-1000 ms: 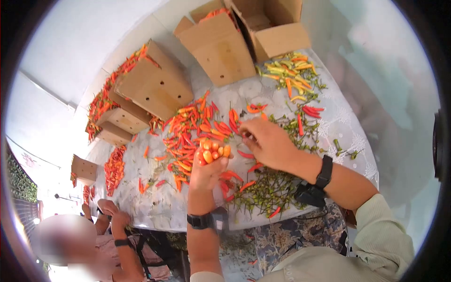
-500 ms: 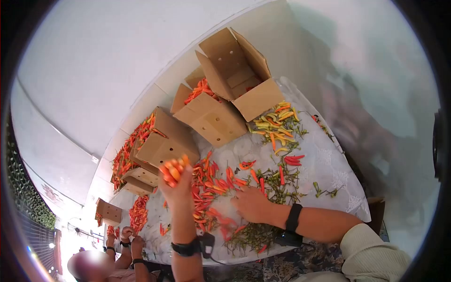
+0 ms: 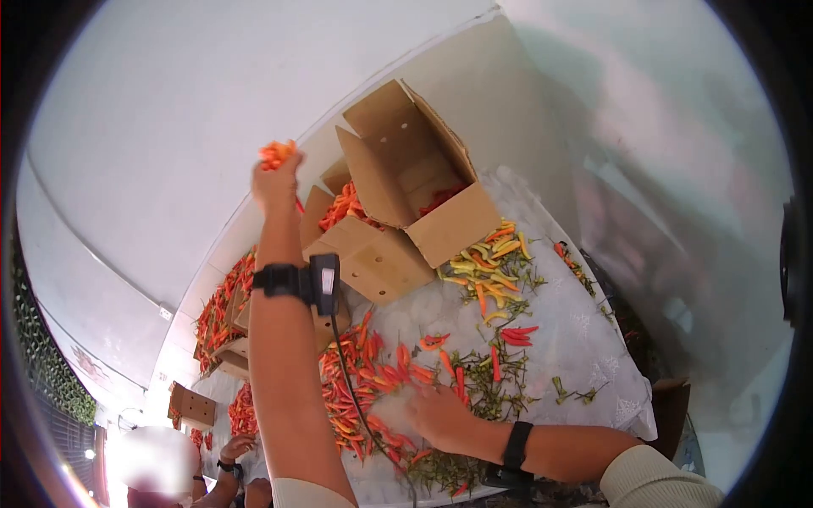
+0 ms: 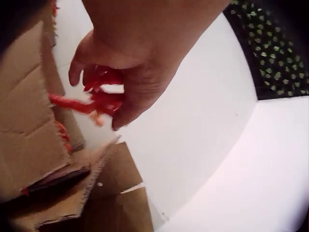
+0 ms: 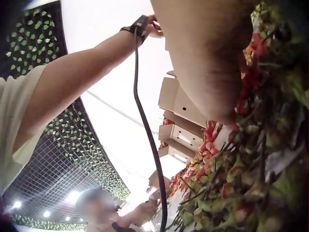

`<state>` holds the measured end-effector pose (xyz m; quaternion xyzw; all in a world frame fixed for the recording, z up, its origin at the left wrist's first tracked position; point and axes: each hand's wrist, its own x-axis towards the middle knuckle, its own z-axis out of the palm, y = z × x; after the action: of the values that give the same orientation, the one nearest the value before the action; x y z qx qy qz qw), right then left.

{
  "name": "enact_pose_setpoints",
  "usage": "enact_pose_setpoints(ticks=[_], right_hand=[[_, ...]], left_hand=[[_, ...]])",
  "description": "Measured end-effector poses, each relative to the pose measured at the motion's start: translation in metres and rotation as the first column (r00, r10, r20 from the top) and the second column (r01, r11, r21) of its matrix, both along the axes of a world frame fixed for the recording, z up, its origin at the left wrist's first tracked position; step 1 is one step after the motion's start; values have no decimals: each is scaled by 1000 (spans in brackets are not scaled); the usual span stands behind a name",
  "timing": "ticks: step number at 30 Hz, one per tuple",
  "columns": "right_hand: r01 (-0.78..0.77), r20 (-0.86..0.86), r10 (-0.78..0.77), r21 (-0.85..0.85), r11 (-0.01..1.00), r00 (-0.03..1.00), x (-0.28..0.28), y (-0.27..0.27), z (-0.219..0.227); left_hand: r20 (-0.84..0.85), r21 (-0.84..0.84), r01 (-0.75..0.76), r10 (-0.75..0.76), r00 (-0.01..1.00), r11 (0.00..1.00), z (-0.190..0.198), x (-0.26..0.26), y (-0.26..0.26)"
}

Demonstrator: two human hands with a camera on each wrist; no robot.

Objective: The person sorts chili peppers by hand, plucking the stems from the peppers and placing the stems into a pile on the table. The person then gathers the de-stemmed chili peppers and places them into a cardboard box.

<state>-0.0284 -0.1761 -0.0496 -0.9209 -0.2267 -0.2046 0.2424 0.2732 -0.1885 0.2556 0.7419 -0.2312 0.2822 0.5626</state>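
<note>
Raised above the boxes, my left hand (image 3: 278, 184) grips a bunch of red-orange chilies (image 3: 278, 154). In the left wrist view the fingers of my left hand (image 4: 130, 77) curl round red chilies (image 4: 104, 99), beside cardboard flaps. Under it in the head view is a box filled with red chilies (image 3: 345, 208). My right hand (image 3: 442, 416) rests low on the table by the red chili pile (image 3: 360, 381) and the green stems (image 3: 495, 381); its fingertips are blurred, and whether they hold a chili cannot be told.
An open box (image 3: 453, 224) with some red chilies stands behind yellow chilies (image 3: 487, 271). More filled boxes line the wall at the left. Another person's hand (image 3: 239, 446) is at the lower left. A black cable (image 3: 356, 406) hangs from my left wrist device across the pile.
My left hand has risen from the pile up and away toward the boxes, carrying the bunch of chilies. The head view has tilted and shifted. My right hand stays beside the pile.
</note>
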Motion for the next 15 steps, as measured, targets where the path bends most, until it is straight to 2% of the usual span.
enact_pose_setpoints(ticks=[1,2,4,6,7,8,9,10,11,12,13,15], right_hand=[[4,24,-4,7,1000,1000,1,-1,1],[6,45,-7,15,1000,999,1,-4,2],[33,107,-36,33,999,994,-2,-4,3],[83,189,-91,51,995,978,-2,-3,5],[78,159,-88,65,995,983,0,-2,5],[69,120,-78,77,995,990,1,-1,3],[55,78,-62,90,994,995,0,-1,0],[38,25,-39,53,998,999,-2,-5,4],[9,-24,-9,16,1000,1000,-2,-8,8],[8,-23,-7,48,999,1000,0,-8,7],[10,-12,-9,77,997,1000,3,-8,6],[2,-86,0,29,1000,996,5,-9,12]], left_hand=[[-237,169,74,-32,971,983,-4,7,0],[-217,246,-35,90,972,969,-13,13,0],[-163,401,-253,340,926,881,-33,-26,-4],[-1,424,-204,226,974,882,-52,17,23],[98,454,-206,182,978,867,-60,33,37],[66,467,-147,132,989,872,-60,22,46],[-125,274,72,-39,991,959,-62,-8,54],[-170,201,138,-105,980,970,-62,-44,61],[-200,149,175,-144,969,973,-69,-67,75],[-216,93,206,-182,959,974,-78,-83,92],[-279,108,217,-180,943,970,-91,-97,114],[-385,126,253,-187,904,959,-116,-130,155]])
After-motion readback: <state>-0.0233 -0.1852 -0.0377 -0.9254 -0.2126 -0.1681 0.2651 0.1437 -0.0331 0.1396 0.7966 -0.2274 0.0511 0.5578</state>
